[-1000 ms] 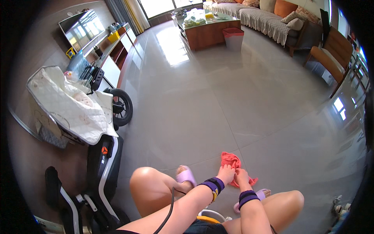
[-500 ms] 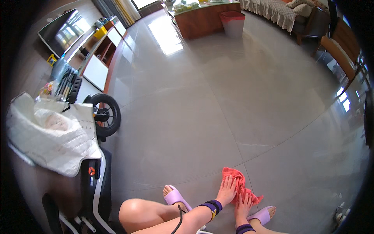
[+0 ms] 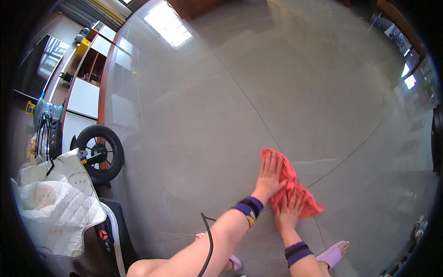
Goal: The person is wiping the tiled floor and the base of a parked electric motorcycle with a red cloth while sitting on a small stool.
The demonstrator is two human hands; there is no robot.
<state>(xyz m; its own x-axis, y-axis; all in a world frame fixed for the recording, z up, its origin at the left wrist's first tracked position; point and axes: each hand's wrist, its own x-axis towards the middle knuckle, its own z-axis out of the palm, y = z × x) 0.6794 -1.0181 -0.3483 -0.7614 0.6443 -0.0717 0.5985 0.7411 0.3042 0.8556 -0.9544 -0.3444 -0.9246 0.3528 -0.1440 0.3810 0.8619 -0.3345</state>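
Purple wristbands (image 3: 248, 206), lilac slippers (image 3: 333, 253), bare forearms.

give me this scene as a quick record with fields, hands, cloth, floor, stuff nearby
left hand: left hand flat, fingers spread, pressing on the red cloth
right hand: right hand flat on the same cloth, closer to the body
cloth: crumpled, lying on the tiled floor
wrists: dark purple wristbands on both
feet: lilac slipper on the right foot, toes showing
left side: scooter wheel with a quilted white cover draped behind it
cable: black cable crossing the left forearm
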